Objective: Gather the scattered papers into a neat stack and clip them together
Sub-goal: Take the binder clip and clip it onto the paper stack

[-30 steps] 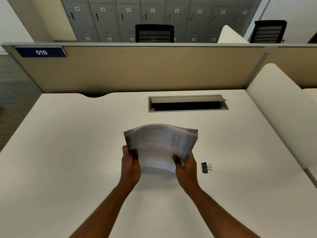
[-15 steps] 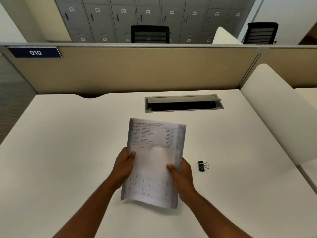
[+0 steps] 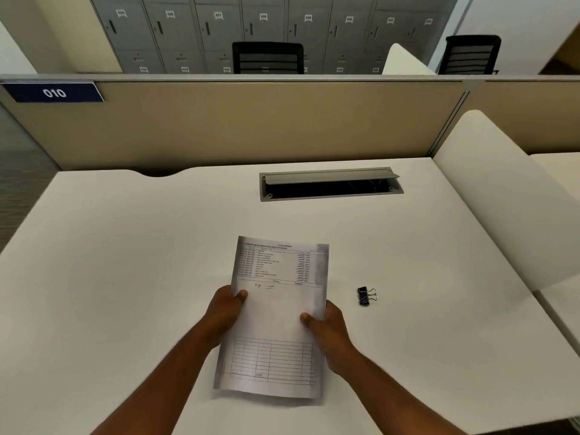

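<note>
Above desk (image 3: 125, 277) — paper stack (image 3: 276, 315) held by both hands; binder clip (image 3: 365, 296) nearby.

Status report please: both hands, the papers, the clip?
Left hand and right hand grip the paper stack by its sides, above the desk. Binder clip lies right of it, untouched. Nothing in the way.

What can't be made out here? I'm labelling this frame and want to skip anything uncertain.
- Head view: sheet count in the paper stack; only the top page shows.
- Fingers of the left hand and right hand hidden under the stack.
- Printed text: too small and blurred.
- Inside of the cable tray: dark.
- Binder clip size marking: too small.
</note>
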Motion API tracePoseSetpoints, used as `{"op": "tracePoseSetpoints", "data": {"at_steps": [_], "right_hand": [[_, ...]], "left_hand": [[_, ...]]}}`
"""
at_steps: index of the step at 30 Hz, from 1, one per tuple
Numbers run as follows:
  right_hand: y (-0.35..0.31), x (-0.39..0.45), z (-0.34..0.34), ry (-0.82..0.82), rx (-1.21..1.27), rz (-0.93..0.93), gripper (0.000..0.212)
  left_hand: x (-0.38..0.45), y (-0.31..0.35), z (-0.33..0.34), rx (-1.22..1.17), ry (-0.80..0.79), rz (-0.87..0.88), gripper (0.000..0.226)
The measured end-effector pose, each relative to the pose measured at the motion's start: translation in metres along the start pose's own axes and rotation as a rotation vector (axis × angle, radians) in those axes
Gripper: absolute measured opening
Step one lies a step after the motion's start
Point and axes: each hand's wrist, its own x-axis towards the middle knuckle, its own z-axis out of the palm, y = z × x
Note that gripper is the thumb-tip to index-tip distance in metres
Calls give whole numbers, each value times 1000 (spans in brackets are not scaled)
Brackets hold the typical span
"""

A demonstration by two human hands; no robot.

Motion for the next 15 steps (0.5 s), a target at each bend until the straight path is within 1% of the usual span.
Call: {"op": "tracePoseSetpoints", "data": {"at_steps": [2,4,6,8,11,15], "right_hand": [[-2,4,-1,-33,-62,33,29],[-6,9,-4,-14,-201,18,32],[-11,15,-14,66,-316,-33,34],[-17,20,-30,167,-420,-78,28],[-20,27,-61,338,-516,-122,18],[-15,37,-93,527,-599,-167,15]], "left_hand": [[6,-6,-2,69,36,-31,35],[10,-11,-6,191,98,-39,35],[15,-14,-9,342,151,-25,33],[21,-13,-12,494,159,6,30],[28,-9,-15,656,136,58,25],[28,-4,-18,805,92,144,21]]}}
